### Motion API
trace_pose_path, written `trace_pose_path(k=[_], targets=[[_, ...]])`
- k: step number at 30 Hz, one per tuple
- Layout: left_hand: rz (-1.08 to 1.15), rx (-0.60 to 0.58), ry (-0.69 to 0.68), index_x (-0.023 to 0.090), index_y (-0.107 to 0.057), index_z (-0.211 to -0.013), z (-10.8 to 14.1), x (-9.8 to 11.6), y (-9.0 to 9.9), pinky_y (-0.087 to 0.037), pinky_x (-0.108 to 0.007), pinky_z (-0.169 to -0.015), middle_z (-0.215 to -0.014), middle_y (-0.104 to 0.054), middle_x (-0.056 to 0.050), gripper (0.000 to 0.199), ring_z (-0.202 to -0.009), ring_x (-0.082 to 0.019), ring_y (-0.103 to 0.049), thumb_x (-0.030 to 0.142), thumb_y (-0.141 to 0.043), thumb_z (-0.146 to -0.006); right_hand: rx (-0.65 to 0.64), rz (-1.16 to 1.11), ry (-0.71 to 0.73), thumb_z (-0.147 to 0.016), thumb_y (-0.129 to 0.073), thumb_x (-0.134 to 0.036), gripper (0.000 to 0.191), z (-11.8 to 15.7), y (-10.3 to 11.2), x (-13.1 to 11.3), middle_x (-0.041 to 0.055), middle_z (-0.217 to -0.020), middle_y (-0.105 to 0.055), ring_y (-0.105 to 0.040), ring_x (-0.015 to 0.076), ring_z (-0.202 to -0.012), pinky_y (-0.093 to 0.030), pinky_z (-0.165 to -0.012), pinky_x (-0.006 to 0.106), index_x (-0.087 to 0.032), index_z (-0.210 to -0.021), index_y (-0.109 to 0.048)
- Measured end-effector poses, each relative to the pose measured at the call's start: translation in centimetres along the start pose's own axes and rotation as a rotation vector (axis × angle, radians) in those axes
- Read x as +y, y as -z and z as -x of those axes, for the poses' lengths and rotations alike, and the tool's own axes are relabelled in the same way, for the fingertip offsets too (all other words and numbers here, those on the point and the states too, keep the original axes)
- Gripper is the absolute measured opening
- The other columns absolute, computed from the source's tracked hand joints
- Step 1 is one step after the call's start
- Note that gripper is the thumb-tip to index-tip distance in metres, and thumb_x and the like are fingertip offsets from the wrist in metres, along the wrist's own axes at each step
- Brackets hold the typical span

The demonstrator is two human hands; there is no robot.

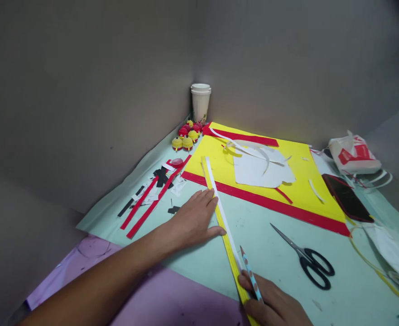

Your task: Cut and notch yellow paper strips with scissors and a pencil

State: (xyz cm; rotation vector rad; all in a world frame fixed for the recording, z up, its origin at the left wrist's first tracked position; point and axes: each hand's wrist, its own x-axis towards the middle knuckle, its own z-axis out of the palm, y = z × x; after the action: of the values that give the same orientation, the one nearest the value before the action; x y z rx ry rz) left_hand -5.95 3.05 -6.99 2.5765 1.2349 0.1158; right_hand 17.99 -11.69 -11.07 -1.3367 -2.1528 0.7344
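A long yellow strip (231, 253) with lengthwise lines runs from the front of the table toward the back, with a narrow white strip (219, 201) along its right side. My left hand (195, 217) lies flat, its fingers stretched over the yellow strip and its thumb resting on it lower down. At the near end, my right hand (270, 301) is closed around a light blue pencil (251, 274) with brown dots, tip pointing up and away. The fingers of that hand also touch the strip's near end. Scissors (308, 260) with black handles lie to the right, slightly apart.
A yellow sheet with red borders (308, 181) bears white paper (260, 170) and offcuts. Red strips (141, 208) and black scraps lie left. Red and yellow lantern-like pieces (187, 140) stand before a lidded cup (201, 102). A phone (347, 197) and tissue pack (353, 154) lie right.
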Motion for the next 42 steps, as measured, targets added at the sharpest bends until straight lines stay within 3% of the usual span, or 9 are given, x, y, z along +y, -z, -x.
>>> trace_pose_path(k=[5,9,16,23,26,31,34,38,42], targets=[[-0.022,-0.017,-0.001,0.006,-0.035,-0.145,0.1,0.0,0.0,-0.018,-0.046,-0.119,-0.155,-0.028,-0.022,0.084,-0.145,-0.033,-0.023,0.064,-0.051,-0.087,-0.052,0.064,0.205,-0.089,-0.063,-0.022,0.035,-0.5,1.2,0.6,0.0011,-0.123,-0.069,-0.07,0.0202,-0.104,-0.056,-0.083,0.014,-0.027,-0.124,-0.066],[-0.031,-0.011,-0.009,0.006,-0.036,-0.145,0.1,0.1,-0.1,-0.018,-0.046,-0.119,-0.155,-0.028,-0.022,0.084,-0.145,-0.033,-0.024,0.064,-0.052,-0.087,-0.03,0.083,0.214,-0.092,-0.06,-0.025,0.032,-0.7,1.2,0.3,0.0006,-0.116,-0.073,-0.073,0.0182,-0.099,-0.057,-0.08,0.012,-0.026,-0.123,-0.065],[-0.039,-0.042,0.005,0.005,-0.035,-0.146,0.3,0.4,0.1,-0.018,-0.046,-0.119,-0.156,-0.027,-0.023,0.086,-0.146,-0.033,-0.022,0.065,-0.05,-0.087,-0.037,0.087,0.237,-0.093,-0.06,-0.031,0.029,-0.5,1.1,0.7,-0.0003,-0.122,-0.071,-0.071,0.0166,-0.103,-0.054,-0.083,0.01,-0.03,-0.121,-0.068],[-0.041,-0.041,0.002,0.005,-0.036,-0.145,0.3,0.5,0.1,-0.018,-0.047,-0.119,-0.155,-0.029,-0.023,0.085,-0.145,-0.033,-0.024,0.064,-0.052,-0.086,-0.062,-0.002,-0.079,-0.087,-0.066,-0.023,0.035,0.0,0.4,0.0,-0.0015,-0.124,-0.068,-0.068,0.0208,-0.108,-0.056,-0.085,0.016,-0.033,-0.12,-0.069],[-0.039,-0.041,0.005,0.005,-0.037,-0.145,0.2,0.6,0.2,-0.018,-0.047,-0.119,-0.155,-0.029,-0.023,0.085,-0.145,-0.034,-0.025,0.065,-0.053,-0.086,-0.083,0.001,-0.029,-0.088,-0.065,-0.025,0.029,0.2,0.0,0.2,-0.0019,-0.122,-0.07,-0.07,0.0198,-0.106,-0.057,-0.083,0.016,-0.034,-0.115,-0.071],[-0.058,-0.051,0.007,0.006,-0.037,-0.145,0.0,0.6,0.4,-0.019,-0.047,-0.119,-0.155,-0.029,-0.022,0.083,-0.144,-0.034,-0.025,0.063,-0.053,-0.086,0.086,0.087,0.177,-0.099,-0.046,-0.036,0.027,0.7,-0.7,0.7,0.0028,-0.119,-0.073,-0.068,0.0188,-0.111,-0.056,-0.089,0.02,-0.029,-0.111,-0.069],[-0.065,-0.033,-0.009,0.006,-0.037,-0.144,0.0,0.4,0.2,-0.019,-0.047,-0.119,-0.155,-0.03,-0.022,0.082,-0.144,-0.033,-0.026,0.063,-0.052,-0.087,0.094,0.112,0.285,-0.099,-0.045,-0.029,0.022,0.3,-0.1,0.2,0.0048,-0.119,-0.072,-0.066,0.019,-0.113,-0.053,-0.094,0.023,-0.026,-0.105,-0.066],[-0.07,-0.019,-0.015,0.008,-0.038,-0.143,0.0,0.3,0.0,-0.019,-0.045,-0.118,-0.154,-0.032,-0.021,0.08,-0.143,-0.032,-0.028,0.064,-0.051,-0.087,0.069,0.123,0.417,-0.094,-0.048,-0.018,0.015,-0.6,1.3,-1.0,0.0087,-0.109,-0.072,-0.069,0.02,-0.105,-0.057,-0.086,0.023,-0.021,-0.1,-0.061],[-0.057,-0.029,-0.013,0.008,-0.037,-0.144,-0.1,0.3,0.0,-0.018,-0.046,-0.118,-0.155,-0.031,-0.021,0.08,-0.144,-0.033,-0.026,0.063,-0.051,-0.087,0.113,0.109,0.442,-0.086,-0.053,-0.011,0.019,-0.6,1.4,-1.3,0.015,-0.114,-0.069,-0.066,0.0241,-0.112,-0.056,-0.091,0.033,-0.017,-0.103,-0.058]])
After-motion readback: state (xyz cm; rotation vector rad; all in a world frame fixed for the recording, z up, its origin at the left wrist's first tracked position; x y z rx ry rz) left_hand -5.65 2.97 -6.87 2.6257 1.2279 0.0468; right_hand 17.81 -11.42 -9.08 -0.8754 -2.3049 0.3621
